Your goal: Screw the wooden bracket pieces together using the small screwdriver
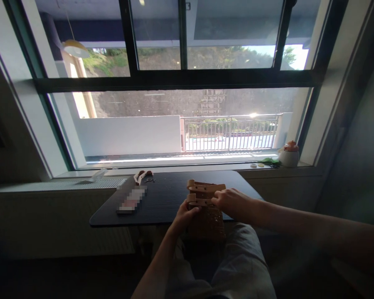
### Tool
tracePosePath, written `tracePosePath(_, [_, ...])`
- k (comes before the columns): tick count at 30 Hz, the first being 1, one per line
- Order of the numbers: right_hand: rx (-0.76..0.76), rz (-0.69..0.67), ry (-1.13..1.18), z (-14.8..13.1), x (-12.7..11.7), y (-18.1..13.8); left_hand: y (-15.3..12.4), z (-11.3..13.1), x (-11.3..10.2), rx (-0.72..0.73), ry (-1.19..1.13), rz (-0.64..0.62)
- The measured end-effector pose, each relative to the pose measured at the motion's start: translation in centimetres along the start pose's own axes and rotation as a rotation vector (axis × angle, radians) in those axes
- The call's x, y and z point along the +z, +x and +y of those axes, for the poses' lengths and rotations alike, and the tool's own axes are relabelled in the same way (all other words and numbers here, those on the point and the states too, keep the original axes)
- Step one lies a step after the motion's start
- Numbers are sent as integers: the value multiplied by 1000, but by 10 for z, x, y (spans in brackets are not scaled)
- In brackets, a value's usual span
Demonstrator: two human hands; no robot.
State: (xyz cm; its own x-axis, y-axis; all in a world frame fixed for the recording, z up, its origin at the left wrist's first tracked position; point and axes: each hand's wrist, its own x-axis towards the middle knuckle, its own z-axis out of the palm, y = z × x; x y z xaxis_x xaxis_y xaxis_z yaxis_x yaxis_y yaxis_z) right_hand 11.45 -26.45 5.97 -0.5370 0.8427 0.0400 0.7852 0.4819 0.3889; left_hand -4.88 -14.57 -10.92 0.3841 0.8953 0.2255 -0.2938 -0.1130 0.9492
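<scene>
One brown bag (207, 222), its face rough and glinting, is held between two hands at the near edge of one dark, rounded-cornered surface (171, 207). Two smooth, flat tan straps (203, 202), looped at their left ends and dotted dark, cross its upper part. The left hand (183, 216) has its grip clamped on the bag's left side; the right hand (225, 202) has its grip closed on the nearer strap's right end. Leftward lie one flat rectangular object (132, 200), pale curved strips (140, 177) and uncountably tiny bits (149, 180).
</scene>
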Motion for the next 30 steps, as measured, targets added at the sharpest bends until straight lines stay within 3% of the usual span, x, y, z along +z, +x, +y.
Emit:
tracePosePath(4, [-31, 110, -38, 9, 10, 2, -2, 3, 1, 15, 7, -18])
tracePosePath(10, [-44, 150, -61, 13, 17, 5, -3, 5, 1, 40, 40, -30])
tracePosePath(19, [-240, 67, -213, 14, 3, 16, 0, -2, -1, 60, 93, -21])
tracePosePath(30, [-225, 73, -167, 16, 9, 12, 3, -5, -3, 54, 101, -17])
